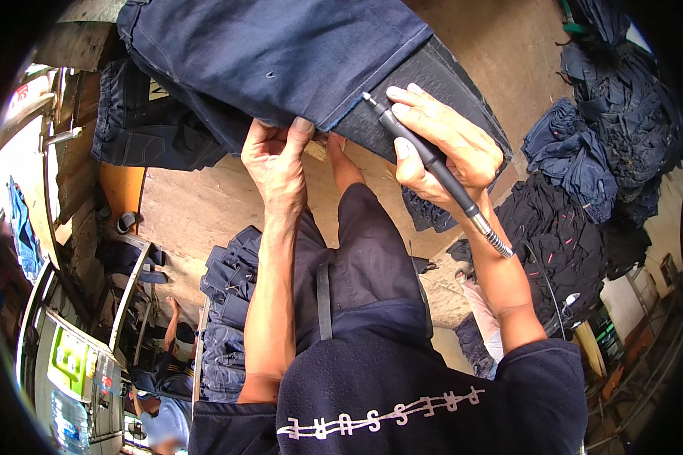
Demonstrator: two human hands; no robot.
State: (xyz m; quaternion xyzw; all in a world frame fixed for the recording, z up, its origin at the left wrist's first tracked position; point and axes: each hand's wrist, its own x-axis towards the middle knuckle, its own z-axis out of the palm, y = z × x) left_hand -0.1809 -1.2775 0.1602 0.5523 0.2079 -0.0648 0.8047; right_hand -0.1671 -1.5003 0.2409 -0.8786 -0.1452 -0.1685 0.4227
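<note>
Dark blue denim trousers (258, 61) are drawn over a flat black board (413, 80), which sticks out past the leg hem. A small hole or worn spot shows on the cloth. My left hand (275, 163) pinches the near edge of the leg between thumb and fingers. In my right hand (459, 148) is a black rotary tool handpiece (417, 142), slanting up and left like a pen. Its metal tip lies at the hem edge; I cannot tell whether it touches. A spring-sleeved end points down along my right forearm.
More dark jeans (155, 129) lie beyond to the left. Heaps of blue garments (573, 155) and black garments (558, 227) are at the right, with a thin cable beside them. Folded jeans (224, 341) are stacked by my left arm. Another person (167, 421) is at lower left.
</note>
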